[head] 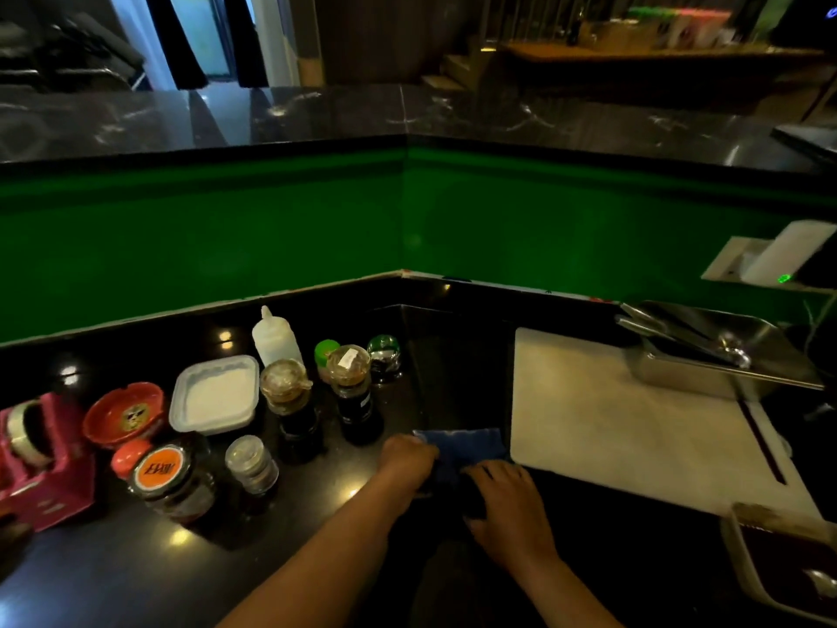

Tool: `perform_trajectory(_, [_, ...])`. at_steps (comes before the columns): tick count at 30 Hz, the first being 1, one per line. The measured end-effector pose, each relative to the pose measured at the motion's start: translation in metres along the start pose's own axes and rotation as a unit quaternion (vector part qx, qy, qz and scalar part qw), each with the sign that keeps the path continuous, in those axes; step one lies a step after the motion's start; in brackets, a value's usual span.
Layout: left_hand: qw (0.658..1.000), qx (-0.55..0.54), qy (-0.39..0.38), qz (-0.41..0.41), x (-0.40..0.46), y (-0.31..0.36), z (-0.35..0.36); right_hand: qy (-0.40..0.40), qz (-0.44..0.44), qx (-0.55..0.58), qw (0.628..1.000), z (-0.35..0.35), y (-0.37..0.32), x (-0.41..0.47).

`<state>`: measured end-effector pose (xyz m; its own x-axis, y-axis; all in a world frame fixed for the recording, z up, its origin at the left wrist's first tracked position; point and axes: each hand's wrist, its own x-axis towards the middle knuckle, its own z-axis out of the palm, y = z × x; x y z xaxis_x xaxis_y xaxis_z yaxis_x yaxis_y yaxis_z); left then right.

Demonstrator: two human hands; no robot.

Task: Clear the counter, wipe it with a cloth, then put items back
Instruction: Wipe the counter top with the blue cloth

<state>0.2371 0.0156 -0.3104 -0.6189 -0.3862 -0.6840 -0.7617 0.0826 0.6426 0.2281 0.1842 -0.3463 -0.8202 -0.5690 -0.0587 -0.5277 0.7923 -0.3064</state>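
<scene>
Head view: both hands grip the blue cloth on the counter.

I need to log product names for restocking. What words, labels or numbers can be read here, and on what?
Orange lid of the dark jar: black characters, too blurred to read.
Sauce bottle cap: small white sticker, print too small.
Red bowl: a round emblem, no legible words.
Nothing else carries readable text.
</scene>
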Motion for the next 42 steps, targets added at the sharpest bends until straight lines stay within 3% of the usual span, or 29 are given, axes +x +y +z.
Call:
perform_trajectory(3, [0.978, -0.207, -0.012, 0.009, -0.003, 0.015, 0.000, 0.032, 0.065, 0.139, 0.988, -0.019, -0.001, 0.012])
perform_trajectory(5, [0.965, -0.260, -0.028, 0.020, -0.008, 0.035, -0.008, 0.046, 0.077, 0.241, 0.966, -0.044, -0.004, 0.028])
perform_trajectory(8, [0.973, -0.207, -0.077, 0.065, -0.023, 0.079, -0.032, 0.037, 0.086, 0.377, 0.921, -0.098, -0.008, 0.059])
perform_trajectory(11, [0.981, -0.109, -0.110, 0.118, -0.040, 0.125, -0.064, 0.018, 0.105, 0.527, 0.843, -0.159, -0.012, 0.084])
perform_trajectory(16, [0.955, 0.051, -0.150, 0.252, -0.057, 0.183, -0.086, -0.043, 0.140, 0.631, 0.762, -0.233, -0.002, 0.112])
perform_trajectory(20, [0.940, -0.023, -0.177, 0.289, -0.055, 0.223, -0.081, -0.066, 0.164, 0.672, 0.720, -0.262, 0.006, 0.135])
perform_trajectory(23, [0.943, -0.033, -0.137, 0.303, -0.050, 0.259, -0.081, -0.072, 0.141, 0.659, 0.735, -0.294, 0.015, 0.147])
perform_trajectory(27, [0.920, 0.014, -0.081, 0.383, -0.046, 0.321, -0.080, -0.042, 0.118, 0.633, 0.764, -0.349, 0.032, 0.167])
perform_trajectory(29, [0.898, 0.041, -0.038, 0.437, -0.049, 0.359, -0.079, -0.011, 0.112, 0.632, 0.767, -0.380, 0.039, 0.181])
perform_trajectory(31, [0.857, 0.092, 0.073, 0.502, -0.050, 0.395, -0.079, 0.037, 0.105, 0.600, 0.792, -0.413, 0.046, 0.195])
perform_trajectory(34, [0.782, 0.213, 0.222, 0.542, -0.048, 0.431, -0.071, 0.199, 0.105, 0.416, 0.881, -0.464, 0.060, 0.213])
perform_trajectory(37, [0.744, 0.270, 0.251, 0.557, -0.038, 0.455, -0.052, 0.271, 0.119, 0.152, 0.943, -0.494, 0.072, 0.232])
perform_trajectory(40, [0.730, 0.303, 0.247, 0.561, -0.018, 0.470, -0.023, 0.234, 0.178, -0.019, 0.956, -0.478, 0.078, 0.258])
perform_trajectory(42, [0.714, 0.346, 0.280, 0.541, -0.002, 0.473, -0.007, 0.167, 0.201, -0.033, 0.965, -0.457, 0.085, 0.275])
